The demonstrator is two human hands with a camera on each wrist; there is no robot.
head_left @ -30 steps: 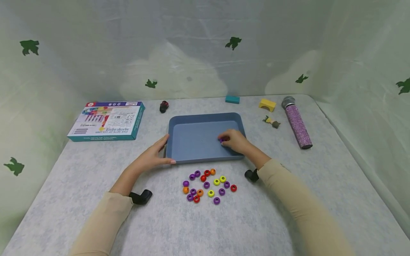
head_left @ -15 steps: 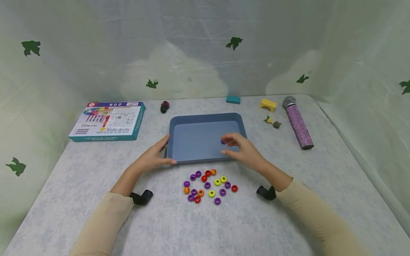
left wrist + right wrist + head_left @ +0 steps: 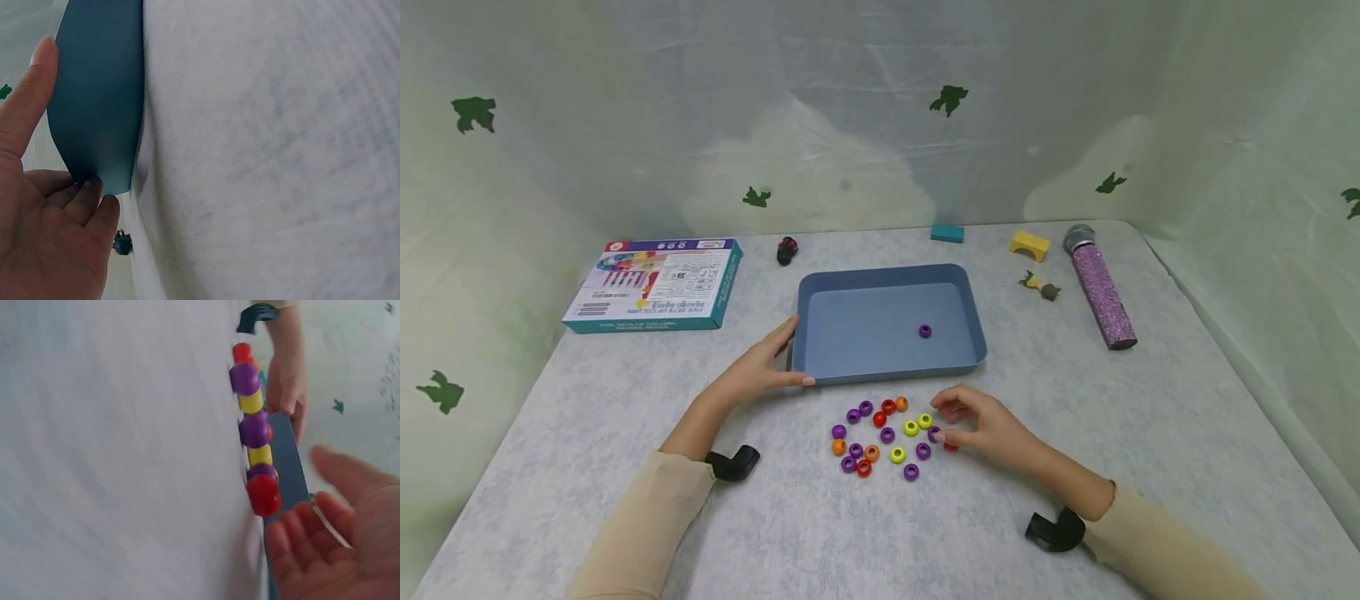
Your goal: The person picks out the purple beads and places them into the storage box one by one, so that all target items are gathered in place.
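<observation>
A shallow blue tray (image 3: 857, 333) holds one purple bead (image 3: 925, 331) towards its right side. My left hand (image 3: 756, 368) rests against the tray's near left corner, fingers along the left side and thumb at the front edge; the left wrist view shows its fingertips (image 3: 107, 203) at the tray wall. In front of the tray lie several loose beads, among them a yellow bead (image 3: 898, 455) and an orange bead (image 3: 838, 447). My right hand (image 3: 996, 432) hovers at their right side, thumb and fingers apart and nothing between them. It partly hides a red bead (image 3: 263, 495).
A flat cardboard box (image 3: 647, 287) lies at the back left, near a small dark toy (image 3: 787, 250). Along the back right are a teal block (image 3: 947, 233), a yellow arch block (image 3: 1028, 245), a small figure (image 3: 1040, 285) and a purple glittery microphone (image 3: 1101, 287).
My right hand let go of the purple bead inside the tray, then moved out over the front edge to the loose beads. My left hand stayed at the tray's corner.
</observation>
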